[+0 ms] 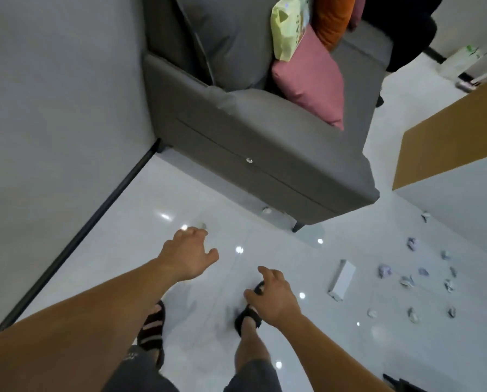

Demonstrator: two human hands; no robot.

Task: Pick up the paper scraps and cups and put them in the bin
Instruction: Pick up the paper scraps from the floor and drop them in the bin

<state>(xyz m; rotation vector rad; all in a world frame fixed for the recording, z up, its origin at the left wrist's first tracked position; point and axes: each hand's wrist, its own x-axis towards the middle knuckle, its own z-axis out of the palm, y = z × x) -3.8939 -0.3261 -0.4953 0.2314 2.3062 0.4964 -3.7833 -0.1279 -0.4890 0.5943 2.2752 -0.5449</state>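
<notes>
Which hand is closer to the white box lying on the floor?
The right hand. It hangs open just to the left of the white box, apart from it. The left hand is farther left, beside a small paper scrap.

too small and blurred to tell apart: paper scraps (412, 244) scattered at right. partly hidden behind left hand (190, 254) fingertips: one small scrap (203, 225). cut off by bottom edge: dark object (400, 384).

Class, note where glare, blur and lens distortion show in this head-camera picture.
Head view: light glare dots the glossy floor; the wide lens makes the sofa lean; the paper scraps at right look soft and smeared; left hand and right hand are slightly blurred.
</notes>
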